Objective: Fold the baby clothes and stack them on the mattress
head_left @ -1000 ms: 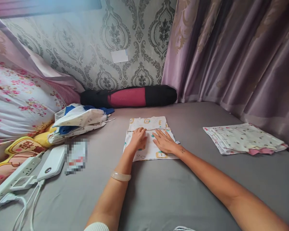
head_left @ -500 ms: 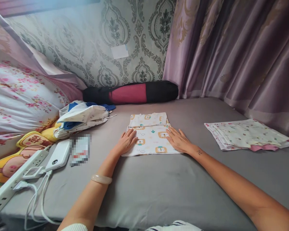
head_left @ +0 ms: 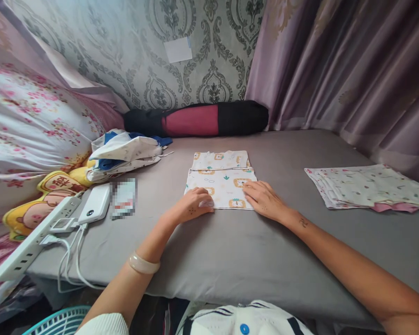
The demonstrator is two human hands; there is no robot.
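Note:
A white folded garment [head_left: 223, 186], printed with orange lion squares and green sprigs, lies flat on the grey sheet in front of me. A fold line crosses it near its far end. My left hand [head_left: 194, 205] is at its near left corner, fingers curled and pinched on the near edge, where a bit of fabric looks lifted. On the near right side rests my right hand [head_left: 265, 200], its fingers slightly bent and apart on the cloth. The fingers of my right hand partly cover that edge.
A stack of folded printed cloths [head_left: 366, 186] lies at the right. Crumpled clothes [head_left: 129, 151] are at the back left, near a power bank [head_left: 95, 204], a power strip [head_left: 38, 239] and cables. A black and red long bag [head_left: 192, 120] lies along the wall.
My left hand has slid from the garment's left side to its near edge, fingers curling in. My right hand's fingers have bent a little. The view has tilted down.

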